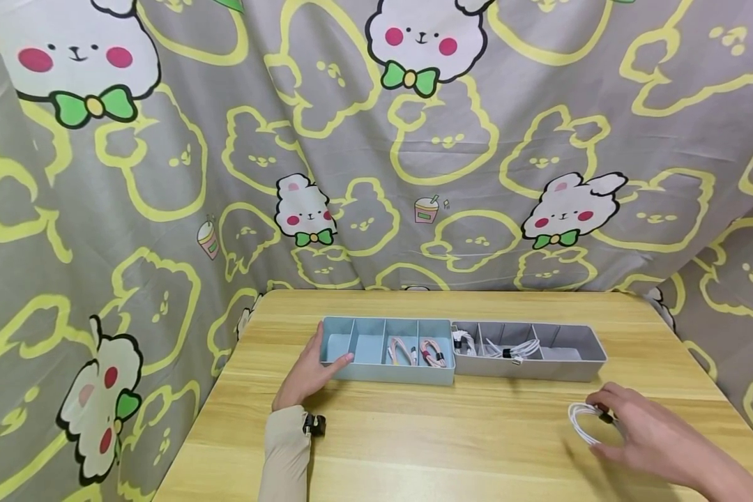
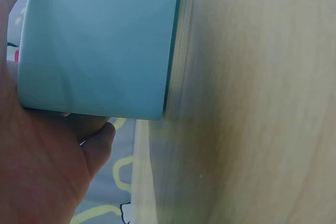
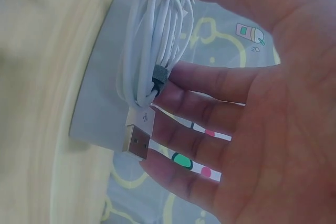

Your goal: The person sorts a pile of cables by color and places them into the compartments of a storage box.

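Observation:
My left hand [image 1: 307, 374] grips the left end of a light blue divided box [image 1: 389, 374], the thumb over its front rim and the fingers round the far side. Two coiled pinkish cables, one [image 1: 401, 351] beside the other [image 1: 433, 354], lie in its right compartments. Low over the table at the right, my right hand [image 1: 655, 436] holds a coiled white USB cable [image 1: 577, 424] between thumb and fingers. A dark strap [image 3: 159, 75] binds that coil, and its metal USB plug [image 3: 137, 141] hangs down near the fingertips in the right wrist view.
A grey divided box [image 1: 539, 369] stands end to end with the blue one. White cables [image 1: 527, 348] with dark ties lie in its left and middle compartments. Behind the wooden table [image 1: 439, 446] hangs a patterned curtain [image 1: 376, 153], which also runs along both sides.

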A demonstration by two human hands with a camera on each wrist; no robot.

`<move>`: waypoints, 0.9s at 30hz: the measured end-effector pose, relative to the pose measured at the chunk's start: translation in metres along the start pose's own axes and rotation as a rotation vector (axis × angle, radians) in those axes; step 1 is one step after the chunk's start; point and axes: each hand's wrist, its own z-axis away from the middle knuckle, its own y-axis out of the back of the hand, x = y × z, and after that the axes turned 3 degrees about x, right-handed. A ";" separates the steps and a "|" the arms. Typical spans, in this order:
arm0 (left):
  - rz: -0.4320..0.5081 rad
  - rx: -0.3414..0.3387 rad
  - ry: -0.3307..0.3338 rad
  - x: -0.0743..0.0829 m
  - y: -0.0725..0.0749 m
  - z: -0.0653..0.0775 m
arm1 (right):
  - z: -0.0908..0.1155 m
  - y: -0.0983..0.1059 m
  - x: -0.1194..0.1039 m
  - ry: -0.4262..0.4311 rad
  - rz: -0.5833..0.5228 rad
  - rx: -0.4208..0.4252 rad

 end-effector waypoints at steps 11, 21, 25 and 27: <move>-0.003 -0.001 0.001 -0.002 -0.001 -0.001 | -0.008 0.007 0.003 0.008 0.012 0.018; -0.004 -0.003 0.003 0.000 0.000 -0.001 | -0.015 0.017 0.012 -0.002 0.042 -0.014; -0.007 -0.006 0.007 0.000 0.001 0.000 | -0.018 0.020 0.015 -0.002 0.049 -0.006; -0.007 -0.005 0.007 0.000 0.000 0.000 | -0.019 0.021 0.016 0.008 0.053 0.014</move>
